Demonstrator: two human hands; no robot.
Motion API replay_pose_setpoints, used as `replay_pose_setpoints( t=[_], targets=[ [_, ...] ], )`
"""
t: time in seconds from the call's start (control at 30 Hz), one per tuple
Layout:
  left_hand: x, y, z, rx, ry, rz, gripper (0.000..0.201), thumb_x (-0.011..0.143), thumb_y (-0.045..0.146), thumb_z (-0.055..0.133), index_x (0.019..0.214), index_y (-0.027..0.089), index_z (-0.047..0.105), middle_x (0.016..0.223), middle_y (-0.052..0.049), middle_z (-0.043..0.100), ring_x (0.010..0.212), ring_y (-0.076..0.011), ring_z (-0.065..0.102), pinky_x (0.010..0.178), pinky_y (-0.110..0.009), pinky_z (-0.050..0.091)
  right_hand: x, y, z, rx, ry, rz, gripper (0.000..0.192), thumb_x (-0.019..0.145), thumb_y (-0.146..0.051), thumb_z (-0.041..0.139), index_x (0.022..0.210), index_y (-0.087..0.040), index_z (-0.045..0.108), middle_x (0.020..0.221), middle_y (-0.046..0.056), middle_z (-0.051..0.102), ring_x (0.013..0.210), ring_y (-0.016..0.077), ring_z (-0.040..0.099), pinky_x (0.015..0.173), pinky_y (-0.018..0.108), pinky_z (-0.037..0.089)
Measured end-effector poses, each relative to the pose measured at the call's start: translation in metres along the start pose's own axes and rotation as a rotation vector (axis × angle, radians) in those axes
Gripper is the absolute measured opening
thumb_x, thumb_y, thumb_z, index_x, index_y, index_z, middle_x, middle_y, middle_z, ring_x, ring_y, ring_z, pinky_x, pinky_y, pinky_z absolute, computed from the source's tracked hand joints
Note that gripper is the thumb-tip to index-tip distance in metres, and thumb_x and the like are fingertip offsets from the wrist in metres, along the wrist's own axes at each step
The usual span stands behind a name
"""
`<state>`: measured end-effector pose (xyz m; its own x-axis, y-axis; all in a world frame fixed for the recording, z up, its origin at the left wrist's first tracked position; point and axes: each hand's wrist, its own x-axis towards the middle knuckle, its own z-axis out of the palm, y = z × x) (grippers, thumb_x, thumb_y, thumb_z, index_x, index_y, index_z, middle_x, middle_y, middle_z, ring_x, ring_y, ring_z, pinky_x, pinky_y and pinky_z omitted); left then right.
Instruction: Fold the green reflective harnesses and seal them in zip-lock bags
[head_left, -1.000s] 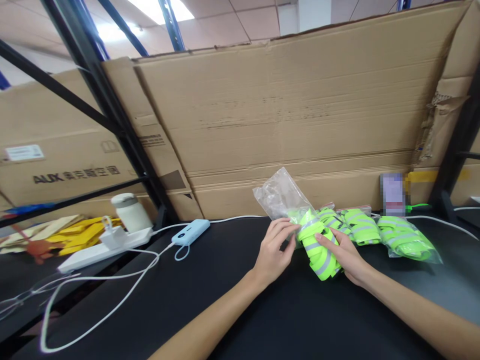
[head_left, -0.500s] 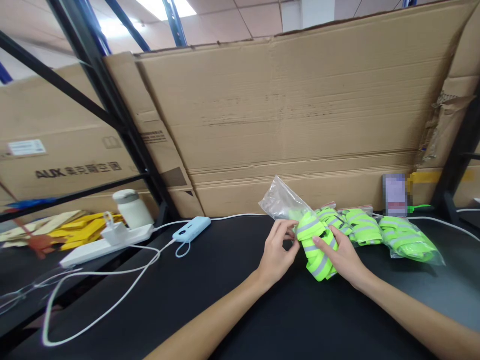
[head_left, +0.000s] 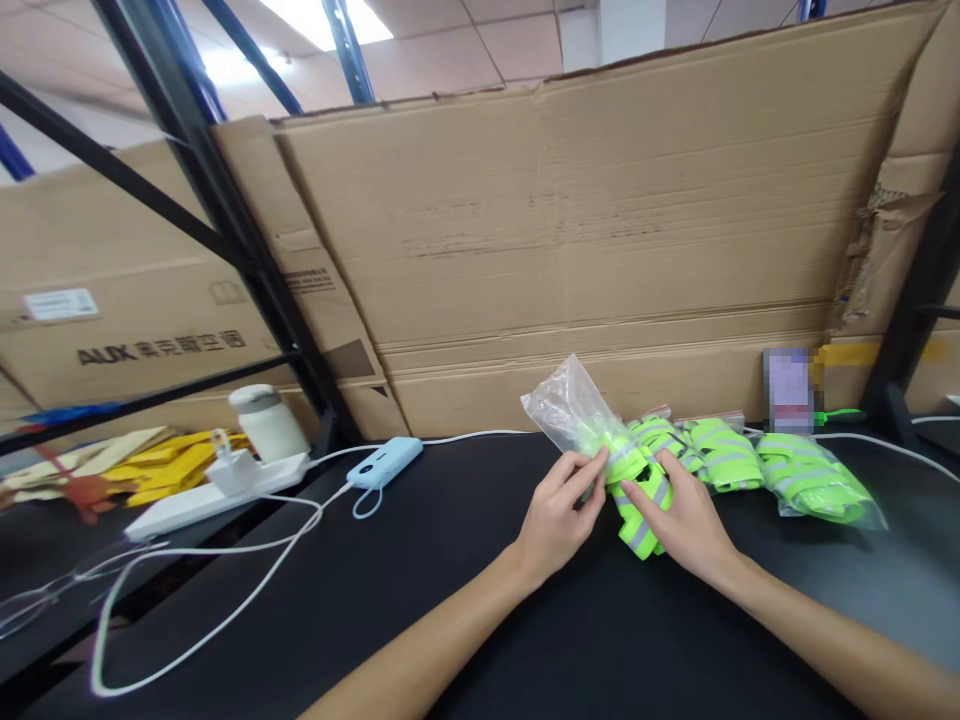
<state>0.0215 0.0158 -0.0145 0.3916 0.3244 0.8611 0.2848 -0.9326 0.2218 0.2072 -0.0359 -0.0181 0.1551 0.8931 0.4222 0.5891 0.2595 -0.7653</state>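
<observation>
A folded neon-green reflective band [head_left: 637, 500] with grey stripes lies on the black bench [head_left: 465, 580] a little right of centre, its far end pushed into the mouth of a clear plastic bag [head_left: 562, 410] that rises up and to the left. The left hand [head_left: 559, 520] has its grip closed on the bag's edge — thumb and fingertips pinching the plastic just beside the band. The right hand [head_left: 686, 525] lies over the near right side of the band, fingers pressed on it; I cannot tell whether that grip closes around it or only rests on top. Just to the right, touching one another, lie bagged bundles [head_left: 814, 480] of the same green bands in a row along the far edge of the bench. Behind everything stands a large flattened cardboard sheet [head_left: 600, 230], leaning against black rack posts. Well to the left, a light-blue power bank [head_left: 384, 462] lies on the bench with a white cable [head_left: 225, 610] looping toward the near left — beyond it, a white power strip [head_left: 217, 495] carries a plugged-in charger, and a small white jar [head_left: 266, 422] stands just behind the strip.
</observation>
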Motion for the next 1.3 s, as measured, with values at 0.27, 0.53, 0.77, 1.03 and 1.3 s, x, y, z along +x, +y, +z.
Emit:
replay_pose_setpoints(
  t=[0.27, 0.53, 0.77, 1.03, 1.3],
  targets=[
    [0.001, -0.002, -0.001, 0.102, -0.053, 0.11, 0.052, 0.097, 0.007, 0.053, 0.146, 0.025, 0.048, 0.103, -0.007, 0.06, 0.093, -0.0168, 0.06, 0.08, -0.032, 0.058, 0.0, 0.006, 0.003, 0.132, -0.032, -0.045, 0.031, 0.088, -0.049, 0.064, 0.087, -0.025, 0.044, 0.079, -0.001, 0.059, 0.075, 0.0219, 0.06, 0.07, 0.033, 0.048],
    [-0.003, -0.009, -0.001, 0.05, -0.102, -0.054, 0.043, 0.099, 0.015, 0.054, 0.14, 0.025, 0.055, 0.107, -0.008, 0.06, 0.095, -0.0177, 0.062, 0.083, -0.033, 0.057, 0.009, 0.019, 0.009, 0.358, 0.047, -0.024, 0.066, 0.081, -0.048, 0.074, 0.136, -0.028, 0.044, 0.14, 0.01, 0.056, 0.129, 0.0324, 0.055, 0.101, 0.047, 0.05],
    [0.001, -0.003, 0.001, 0.157, -0.085, 0.069, 0.041, 0.098, 0.013, 0.055, 0.138, 0.021, 0.056, 0.101, -0.007, 0.064, 0.087, -0.0174, 0.061, 0.078, -0.032, 0.056, 0.01, 0.02, 0.009, 0.225, 0.026, -0.06, 0.056, 0.083, -0.047, 0.073, 0.131, -0.025, 0.056, 0.134, 0.009, 0.064, 0.126, 0.0324, 0.058, 0.107, 0.049, 0.045],
    [0.002, 0.003, 0.002, 0.29, -0.093, 0.21, 0.037, 0.097, 0.013, 0.056, 0.133, 0.019, 0.058, 0.095, -0.007, 0.067, 0.082, -0.0182, 0.064, 0.07, -0.032, 0.053, 0.008, 0.015, 0.006, 0.23, 0.044, -0.134, 0.039, 0.081, -0.039, 0.072, 0.111, -0.024, 0.052, 0.102, 0.004, 0.063, 0.095, 0.0249, 0.063, 0.085, 0.038, 0.05],
    [0.006, 0.01, -0.001, 0.212, -0.167, 0.211, 0.035, 0.095, 0.017, 0.057, 0.129, 0.02, 0.059, 0.101, -0.008, 0.064, 0.091, -0.02, 0.063, 0.076, -0.035, 0.052, 0.01, 0.022, 0.009, 0.35, 0.09, -0.023, 0.037, 0.08, -0.042, 0.071, 0.094, -0.025, 0.042, 0.08, -0.004, 0.048, 0.07, 0.0174, 0.051, 0.065, 0.03, 0.045]
  ],
)
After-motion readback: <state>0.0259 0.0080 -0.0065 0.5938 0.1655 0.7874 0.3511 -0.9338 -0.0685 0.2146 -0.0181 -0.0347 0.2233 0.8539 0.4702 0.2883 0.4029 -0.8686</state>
